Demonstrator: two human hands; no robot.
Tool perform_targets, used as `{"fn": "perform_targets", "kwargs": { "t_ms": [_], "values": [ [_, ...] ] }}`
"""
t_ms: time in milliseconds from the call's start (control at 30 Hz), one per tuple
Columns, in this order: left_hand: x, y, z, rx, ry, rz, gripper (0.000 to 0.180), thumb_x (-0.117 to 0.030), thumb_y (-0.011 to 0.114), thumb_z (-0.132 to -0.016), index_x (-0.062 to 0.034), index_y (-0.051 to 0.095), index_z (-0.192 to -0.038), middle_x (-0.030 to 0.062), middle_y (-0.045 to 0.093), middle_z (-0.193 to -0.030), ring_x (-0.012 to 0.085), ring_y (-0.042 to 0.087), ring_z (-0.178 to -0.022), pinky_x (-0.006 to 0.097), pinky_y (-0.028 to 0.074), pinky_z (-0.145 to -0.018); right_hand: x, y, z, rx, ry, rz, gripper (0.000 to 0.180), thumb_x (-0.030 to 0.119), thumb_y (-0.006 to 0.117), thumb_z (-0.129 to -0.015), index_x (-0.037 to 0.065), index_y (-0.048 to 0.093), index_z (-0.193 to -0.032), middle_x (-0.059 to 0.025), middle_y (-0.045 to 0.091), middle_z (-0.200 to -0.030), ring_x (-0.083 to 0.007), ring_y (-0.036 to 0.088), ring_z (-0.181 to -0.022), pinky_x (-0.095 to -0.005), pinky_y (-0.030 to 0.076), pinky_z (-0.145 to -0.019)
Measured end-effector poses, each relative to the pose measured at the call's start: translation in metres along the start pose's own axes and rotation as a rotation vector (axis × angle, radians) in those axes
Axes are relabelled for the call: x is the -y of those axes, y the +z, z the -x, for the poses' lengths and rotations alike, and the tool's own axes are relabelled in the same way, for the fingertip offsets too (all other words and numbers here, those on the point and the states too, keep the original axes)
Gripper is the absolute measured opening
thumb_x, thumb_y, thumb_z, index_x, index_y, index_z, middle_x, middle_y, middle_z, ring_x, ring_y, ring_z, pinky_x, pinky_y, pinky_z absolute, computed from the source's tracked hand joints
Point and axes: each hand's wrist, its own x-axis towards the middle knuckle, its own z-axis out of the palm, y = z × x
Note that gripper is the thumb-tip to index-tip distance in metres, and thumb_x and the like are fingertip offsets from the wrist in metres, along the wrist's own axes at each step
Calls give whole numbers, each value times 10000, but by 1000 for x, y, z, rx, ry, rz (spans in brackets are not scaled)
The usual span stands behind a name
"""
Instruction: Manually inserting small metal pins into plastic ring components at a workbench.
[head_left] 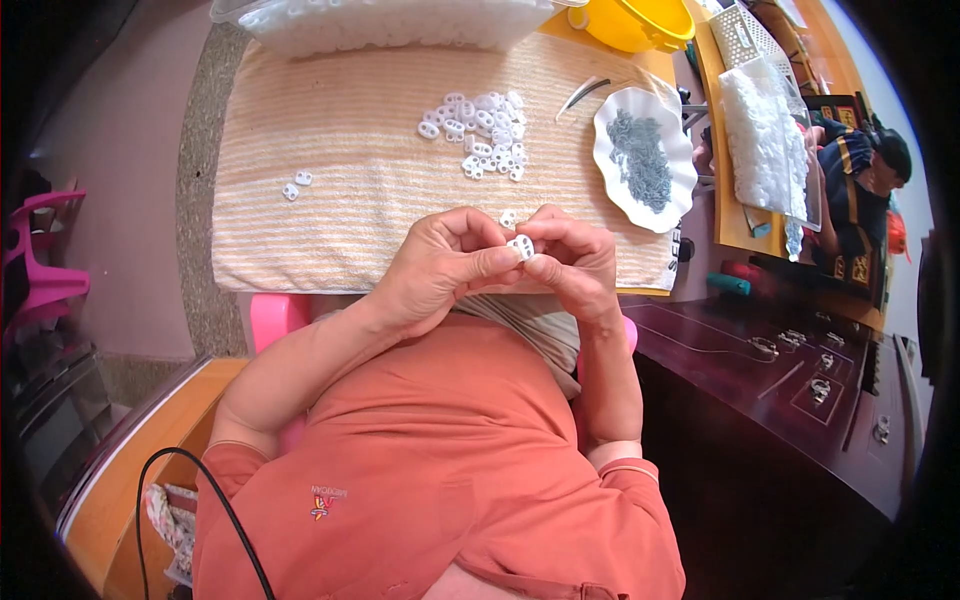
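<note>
My left hand and my right hand meet over the near edge of a striped towel. Between their fingertips is a small white plastic piece with holes, pinched from both sides. Another small white piece shows just beyond the fingers; whether it is held or lying there I cannot tell. Farther off is a loose pile of similar white pieces, and two more pieces lie apart at the left. At the right, a white scalloped plate holds many tiny dark grey slivers.
Thin curved tools lie beside the plate. A clear bin of white pieces and a yellow bowl stand at the far edge. To the right are a plastic bag of white pieces and another person. A pink chair is at left.
</note>
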Motion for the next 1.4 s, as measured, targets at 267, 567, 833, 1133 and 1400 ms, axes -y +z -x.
{"fn": "perform_targets", "kwargs": {
  "t_ms": [267,567,833,1133,1400],
  "values": [
    [-2,2,1,59,-7,6,56,-44,663,-875,-29,609,-877,61,663,-867,125,657,-815,252,567,-767,5,4,0,2,-13,13,279,-61,687,-810,-54,654,-1087,-112,621,-967,-135,596,-851,-240,492,-743],
    [2,2,4,53,59,-79,68,-28,677,-855,-25,610,-845,39,647,-837,110,639,-792,248,554,-751,11,16,4,-10,-13,41,247,-45,706,-794,-43,670,-1039,-96,617,-917,-132,573,-817,-240,463,-709],
    [1,5,4,55,12,-70,71,-49,676,-864,-31,608,-867,34,635,-859,119,641,-784,266,579,-733,13,8,8,33,179,-52,238,9,676,-857,-13,599,-1081,-7,580,-974,-69,588,-874,-230,512,-761],
    [-5,10,5,-9,-15,-52,118,-89,674,-878,-26,624,-964,72,663,-960,115,645,-822,258,572,-770,40,18,-3,-250,109,212,141,-29,677,-838,-24,612,-962,-43,635,-869,-108,625,-786,-237,521,-704],
    [-4,7,6,-35,11,-53,93,-86,632,-905,-29,630,-979,76,657,-1005,104,646,-843,247,567,-792,125,-57,-111,-790,-667,950,115,69,695,-835,-4,666,-918,-47,656,-751,-83,599,-694,-217,473,-615]
  ]
}}
